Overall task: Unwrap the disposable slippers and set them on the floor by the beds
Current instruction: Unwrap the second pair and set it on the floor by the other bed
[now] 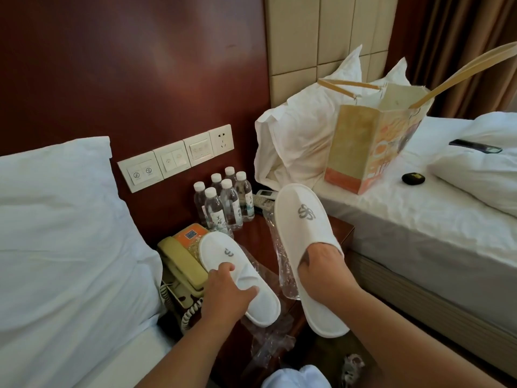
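Only the arms and hands of the person show. The left forearm (179, 351) and the right forearm (405, 331) are bare along all of their visible length, and the left hand (229, 292) and right hand (321, 270) are bare too. A dark patch sits on the back of the right hand; whether it is a mark or a shadow cannot be told. Between the arms, at the bottom edge, shows rounded pale blue-white fabric (296, 376), possibly the person's clothing.
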`<state>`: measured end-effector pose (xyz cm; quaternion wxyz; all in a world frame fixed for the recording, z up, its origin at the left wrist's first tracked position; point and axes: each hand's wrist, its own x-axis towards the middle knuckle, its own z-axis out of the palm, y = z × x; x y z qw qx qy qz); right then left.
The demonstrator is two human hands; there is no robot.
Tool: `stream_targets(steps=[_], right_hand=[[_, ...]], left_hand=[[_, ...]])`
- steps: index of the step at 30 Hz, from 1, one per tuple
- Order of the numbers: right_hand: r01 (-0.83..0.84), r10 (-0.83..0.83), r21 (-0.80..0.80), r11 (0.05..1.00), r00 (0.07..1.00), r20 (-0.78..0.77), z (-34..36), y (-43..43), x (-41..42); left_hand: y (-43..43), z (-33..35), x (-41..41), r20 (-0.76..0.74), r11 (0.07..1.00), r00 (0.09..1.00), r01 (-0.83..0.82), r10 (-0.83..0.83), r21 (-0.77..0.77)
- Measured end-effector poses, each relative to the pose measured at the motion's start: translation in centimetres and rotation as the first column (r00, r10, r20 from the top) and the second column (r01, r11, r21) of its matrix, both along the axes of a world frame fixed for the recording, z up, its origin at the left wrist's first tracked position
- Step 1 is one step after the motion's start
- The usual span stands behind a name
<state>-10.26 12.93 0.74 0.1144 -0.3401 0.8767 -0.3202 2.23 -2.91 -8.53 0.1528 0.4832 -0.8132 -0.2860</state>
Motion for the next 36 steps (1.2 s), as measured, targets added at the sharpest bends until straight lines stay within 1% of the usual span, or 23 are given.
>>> stream_targets(steps=[2,6,8,10,14,17,19,21,24,26,29,31,33,35,36], right_hand=[[0.01,-0.01,0.007,1.0,1.0,0.029,-0.5,-0.2,-0.3],[0.04,-0.043,0.043,0.998,0.998,0.053,-1.5,-0.5,-1.1],[0.036,-0.038,0.058,0.998,0.998,0.044,-1.6,-0.5,-1.4],[0.025,-0.028,0.065,0.998,0.999,0.044,-1.6,-0.5,-1.6],[0.008,-0.014,0.092,0.996,0.998,0.062,-1.1,-0.6,-1.7],[-0.02,0.004,0.148,0.989,0.994,0.11,-0.1,-0.8,-1.5],[-0.026,0.011,0.173,0.985,0.996,0.088,0.5,-1.0,-1.1],[-0.021,0.012,0.132,0.991,0.998,0.066,1.0,-0.9,-0.8],[0.013,-0.014,0.026,1.0,1.0,0.021,2.0,-0.6,-0.3],[0.048,-0.047,-0.028,0.998,0.999,0.009,2.8,-0.4,0.0],[0.113,-0.109,-0.12,0.986,0.993,0.04,3.9,0.2,0.4],[0.184,-0.164,-0.226,0.957,0.981,0.102,4.7,0.7,0.5],[0.253,-0.189,-0.354,0.901,0.96,0.204,5.6,1.6,0.6],[0.288,-0.168,-0.442,0.849,0.942,0.291,6.8,2.5,0.8],[0.29,-0.146,-0.47,0.833,0.936,0.32,7.4,3.0,1.1]], left_hand=[[-0.5,-0.8,-0.4,0.114,0.997,0.993,-0.035,0.042,-0.064],[-1.7,-1.8,-1.5,0.255,0.988,0.964,-0.042,0.08,-0.151],[-2.5,-1.9,-2.1,0.288,0.991,0.956,-0.021,0.059,-0.131],[-3.2,-1.8,-2.5,0.258,0.995,0.965,-0.018,0.042,-0.095],[-4.1,-0.9,-2.5,0.155,0.987,0.986,-0.044,0.068,-0.156],[-4.1,0.9,-2.3,-0.007,0.974,0.995,-0.095,0.096,-0.205],[-3.8,2.3,-1.9,-0.108,0.965,0.992,-0.093,0.068,-0.246],[-3.3,3.8,-1.5,-0.185,0.956,0.982,-0.089,0.038,-0.279],[-2.1,6.1,-1.1,-0.299,0.937,0.954,-0.082,-0.025,-0.34],[-0.9,7.8,-0.9,-0.379,0.924,0.919,-0.046,-0.11,-0.38],[0.9,10.2,-0.7,-0.475,0.91,0.855,-0.007,-0.21,-0.415],[1.9,11.7,-0.8,-0.558,0.916,0.796,-0.011,-0.234,-0.401],[2.9,13.1,-0.8,-0.648,0.928,0.723,-0.027,-0.237,-0.37],[4.0,14.3,-0.8,-0.723,0.938,0.641,-0.015,-0.257,-0.346],[4.5,14.8,-0.7,-0.735,0.935,0.621,-0.007,-0.273,-0.354]])
